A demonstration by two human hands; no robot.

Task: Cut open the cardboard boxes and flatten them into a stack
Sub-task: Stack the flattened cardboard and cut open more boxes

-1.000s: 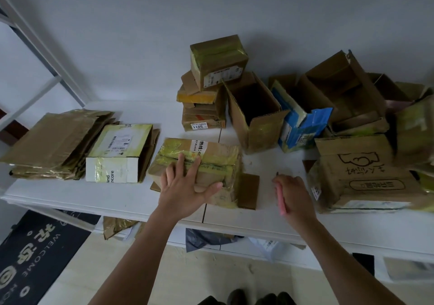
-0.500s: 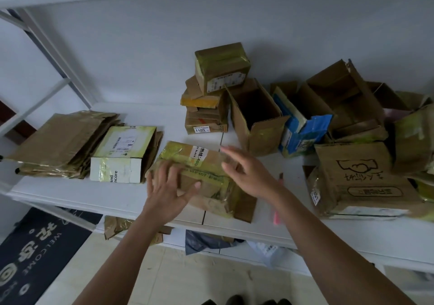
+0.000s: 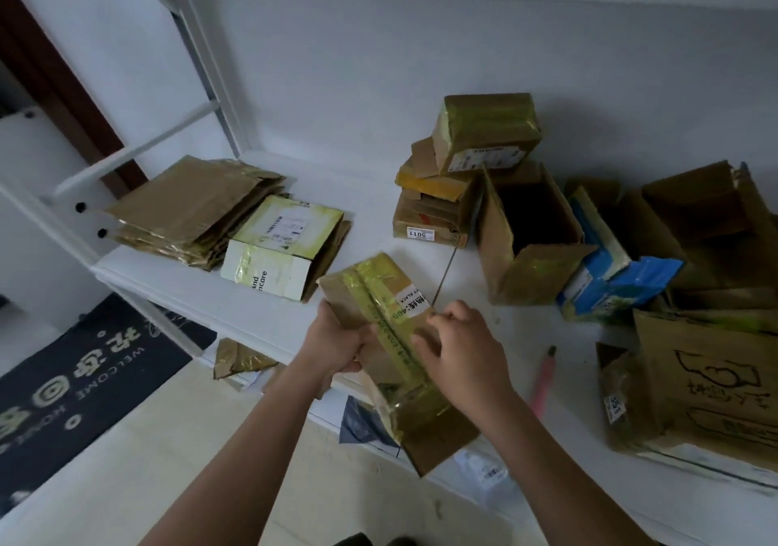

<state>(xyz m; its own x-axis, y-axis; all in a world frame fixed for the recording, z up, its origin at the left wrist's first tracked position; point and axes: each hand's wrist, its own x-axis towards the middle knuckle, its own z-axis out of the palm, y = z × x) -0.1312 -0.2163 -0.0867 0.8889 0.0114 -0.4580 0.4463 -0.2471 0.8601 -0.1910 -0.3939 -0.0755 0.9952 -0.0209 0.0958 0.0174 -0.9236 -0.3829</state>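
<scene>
Both bare forearms reach forward and converge. The left hand (image 3: 332, 341) grips the near left edge of a taped box (image 3: 389, 335), fingers curled beneath it. Just beside it, the right hand (image 3: 465, 347) rests on the box's top, fingers bent.

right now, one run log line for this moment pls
step: flattening | left hand: grips taped box | right hand: holds box | pink cutter: on table | flat stack: far left

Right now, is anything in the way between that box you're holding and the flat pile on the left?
Nothing visible blocks it. The taped box, held by both hands, has bare shelf between it and the flattened stack.
</scene>
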